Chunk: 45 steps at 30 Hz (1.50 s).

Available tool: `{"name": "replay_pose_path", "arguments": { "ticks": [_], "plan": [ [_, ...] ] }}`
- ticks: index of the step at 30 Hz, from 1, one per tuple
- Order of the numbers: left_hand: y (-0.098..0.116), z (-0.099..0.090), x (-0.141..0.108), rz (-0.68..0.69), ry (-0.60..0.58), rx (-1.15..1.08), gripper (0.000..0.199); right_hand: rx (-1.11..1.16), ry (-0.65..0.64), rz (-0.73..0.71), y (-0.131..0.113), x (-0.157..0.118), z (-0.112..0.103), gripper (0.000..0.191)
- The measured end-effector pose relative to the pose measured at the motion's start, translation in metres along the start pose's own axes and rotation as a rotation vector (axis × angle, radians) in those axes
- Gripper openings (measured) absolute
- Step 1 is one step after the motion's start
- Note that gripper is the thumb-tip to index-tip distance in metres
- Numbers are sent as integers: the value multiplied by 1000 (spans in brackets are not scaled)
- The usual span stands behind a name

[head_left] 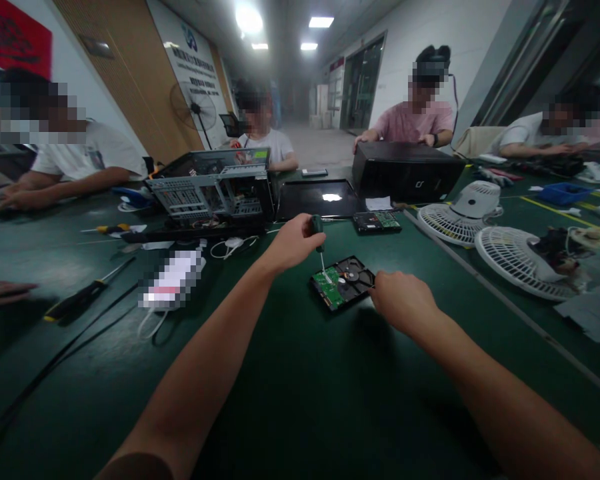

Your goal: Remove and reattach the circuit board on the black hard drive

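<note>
A hard drive [353, 275] with a green circuit board [331, 288] facing up is tilted over the green table [300, 373]. My left hand [296, 241] is closed round the dark handle of a small screwdriver [317, 233], whose shaft points down to the circuit board. On the drive's right edge, my right hand [403, 297] grips with its fingers curled. Behind them lies a second hard drive [377, 222], touched by neither hand.
An open computer case [210, 190] and a flat black panel [317, 199] stand behind. A person holds a black case [407, 170]. Fan parts [515, 257] lie right; a phone [173, 279], cables and another screwdriver [80, 299] lie left. Other people sit around.
</note>
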<state>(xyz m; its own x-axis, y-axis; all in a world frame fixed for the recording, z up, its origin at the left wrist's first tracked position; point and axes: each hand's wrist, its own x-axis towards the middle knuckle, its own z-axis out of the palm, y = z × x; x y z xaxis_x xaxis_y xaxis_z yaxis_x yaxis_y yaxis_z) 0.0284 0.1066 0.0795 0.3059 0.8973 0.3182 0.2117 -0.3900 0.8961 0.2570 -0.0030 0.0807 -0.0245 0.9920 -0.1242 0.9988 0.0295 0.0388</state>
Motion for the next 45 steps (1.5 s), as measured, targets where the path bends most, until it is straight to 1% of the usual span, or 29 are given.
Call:
{"name": "replay_pose_path", "arguments": {
  "ticks": [1,2,3,5,6,8,10,12,14,15,16,18,20,22,24,25,27,29,31,32,33,34,36,38,40,42,45],
  "plan": [
    [-5,0,2,-78,-30,-99,26,11,-16,-4,1,1,0,30],
    [-11,0,4,-150,-62,-215,21,20,-30,-8,3,3,1,32],
    [-16,1,5,-221,-70,-323,18,34,-36,-12,4,6,2,33],
    [-25,5,4,-331,-100,-469,18,81,-36,-16,9,16,6,33],
    [-28,7,3,-373,-112,-510,19,107,-15,13,13,22,8,33],
    [-33,13,0,-432,-167,-568,25,189,15,72,20,34,13,37],
    [-35,16,-3,-475,-241,-622,28,340,-13,96,28,43,19,46],
    [-34,17,-5,-514,-306,-613,30,498,-29,110,33,50,26,52],
    [-31,15,-5,-532,-357,-543,30,630,12,114,35,54,32,53],
    [-29,13,-5,-525,-366,-489,29,682,49,107,35,55,35,52],
    [-27,10,-4,-501,-348,-424,28,719,88,94,35,56,36,51],
    [-23,4,-2,-376,-260,-284,28,730,162,55,34,56,38,46],
    [-18,-1,0,-259,-199,-204,30,683,256,-2,32,55,38,40],
    [-14,-5,0,-216,-182,-191,31,657,396,-37,29,56,40,37],
    [-9,-7,-1,-217,-179,-206,31,682,531,-37,27,58,47,36],
    [-8,-7,-1,-215,-166,-213,32,699,572,-28,27,60,52,36],
    [-5,-6,-2,-190,-116,-211,35,718,597,-24,28,63,63,36],
    [-4,-5,-2,-125,-77,-174,38,726,609,-10,31,64,70,36],
    [-3,-5,-3,-46,-78,-106,40,710,648,-31,33,59,70,35],
    [-3,-5,-3,-9,-91,-66,42,687,661,-74,33,54,67,35],
    [-2,-6,-3,22,-110,-27,43,647,647,-150,33,47,62,35],
    [-1,-7,-4,46,-129,10,45,605,607,-239,31,39,57,34],
    [0,-9,-5,80,-142,60,46,495,472,-436,25,22,48,36],
    [2,-10,-5,104,-129,91,47,372,392,-541,18,9,43,42],
    [2,-10,-5,117,-125,112,46,243,347,-592,11,2,43,50],
    [1,-8,-5,121,-125,136,46,144,333,-611,6,0,44,55],
    [-1,-5,-5,127,-113,176,45,61,323,-630,2,2,46,49]
  ]
}}
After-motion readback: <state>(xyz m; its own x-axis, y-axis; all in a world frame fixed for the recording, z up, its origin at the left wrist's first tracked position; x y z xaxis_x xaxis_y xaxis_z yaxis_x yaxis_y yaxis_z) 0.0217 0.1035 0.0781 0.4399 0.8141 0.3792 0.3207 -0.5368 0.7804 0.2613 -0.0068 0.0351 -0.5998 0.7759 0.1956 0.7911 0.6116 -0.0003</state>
